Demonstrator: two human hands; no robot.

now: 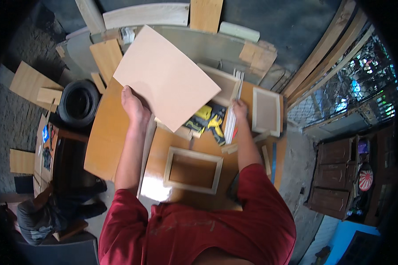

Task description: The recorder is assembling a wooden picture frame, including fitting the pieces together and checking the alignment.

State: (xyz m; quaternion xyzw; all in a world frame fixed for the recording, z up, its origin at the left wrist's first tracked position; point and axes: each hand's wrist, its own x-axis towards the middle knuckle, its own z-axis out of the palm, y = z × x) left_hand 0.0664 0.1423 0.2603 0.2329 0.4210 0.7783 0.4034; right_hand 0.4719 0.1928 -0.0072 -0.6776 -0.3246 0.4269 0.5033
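Head view shows our left hand (135, 108) gripping a thin pale board (166, 77), held tilted above the table (106, 137). Our right hand (240, 109) rests on white strips (233, 110), grip unclear. Under the board's edge lies a yellow drill (210, 123); wooden frames (193, 170) sit near us.

A glossy orange-brown wooden table (106, 145) stands on a grey concrete floor (9, 119). A black rubber tyre (78, 102) lies beside its left edge, with pale plywood offcuts (28, 81) scattered on the floor nearby. Long timber planks (327, 48) lean at the upper right next to a metal grille window (362, 84) letting in daylight. A dark brown wooden cabinet (336, 176) stands at the right
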